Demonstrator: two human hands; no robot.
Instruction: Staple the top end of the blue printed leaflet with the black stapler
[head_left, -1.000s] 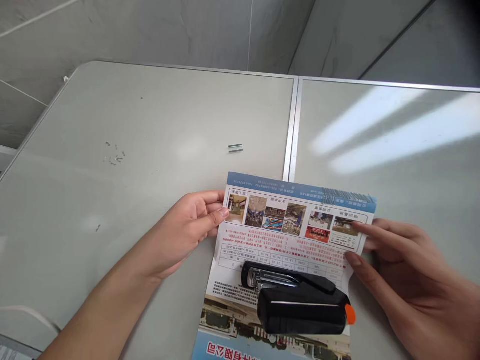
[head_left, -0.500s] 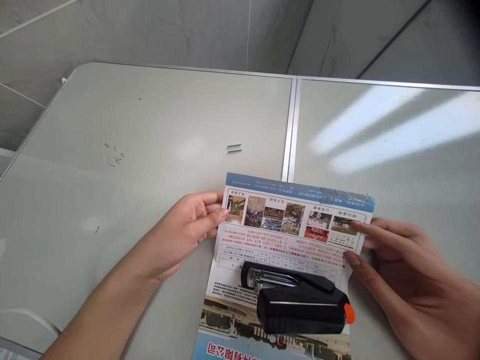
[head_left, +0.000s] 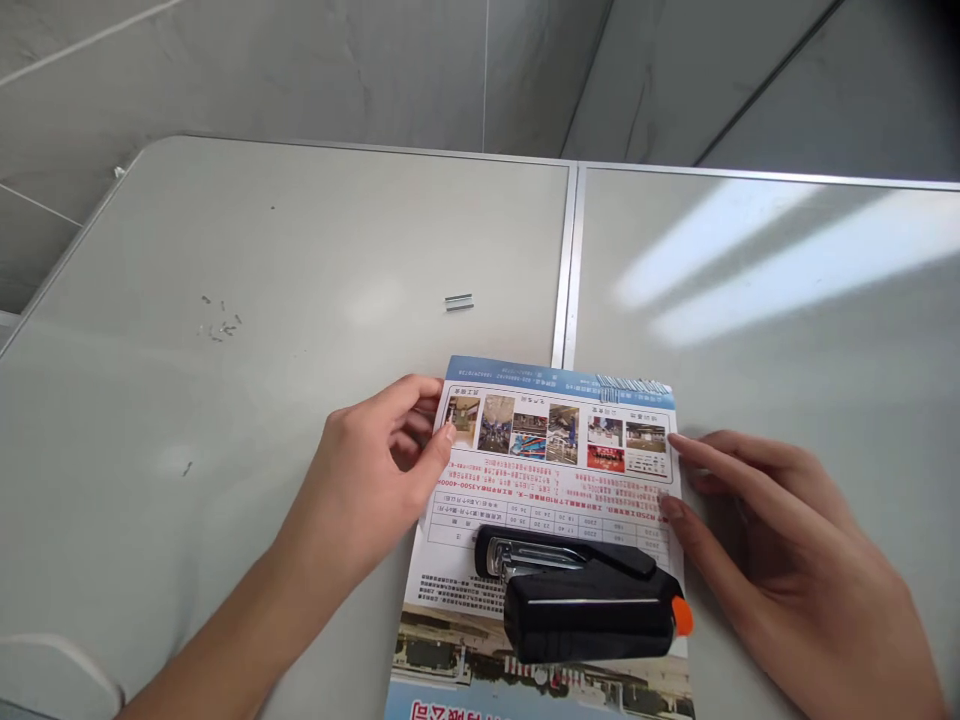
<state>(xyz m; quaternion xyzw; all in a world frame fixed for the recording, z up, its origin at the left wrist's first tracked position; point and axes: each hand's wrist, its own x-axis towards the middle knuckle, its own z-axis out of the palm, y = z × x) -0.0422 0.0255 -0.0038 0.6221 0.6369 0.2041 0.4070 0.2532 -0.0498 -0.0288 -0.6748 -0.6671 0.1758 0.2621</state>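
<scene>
A printed leaflet (head_left: 555, 490) with photos, red text and a blue top border lies in front of me, a row of staples along its upper right edge. On its lower half rests a black stapler (head_left: 589, 605) with an orange tab, lying on its side. My left hand (head_left: 382, 450) pinches the leaflet's left edge between thumb and curled fingers. At the right edge, my right hand (head_left: 795, 550) has its thumb and index finger apart, their tips touching the paper; whether it grips the leaflet is unclear.
Two strips of staples (head_left: 459, 302) lie on the pale table (head_left: 337, 260) beyond the leaflet. Several loose staples (head_left: 222, 328) are scattered at the left, with another bit nearer me. A metal seam (head_left: 568, 270) divides the tabletop, and a grey tiled wall stands behind.
The leaflet's right side has shifted left and its top edge looks flatter. My right hand has moved left with it. The stapler sits slightly farther left in view.
</scene>
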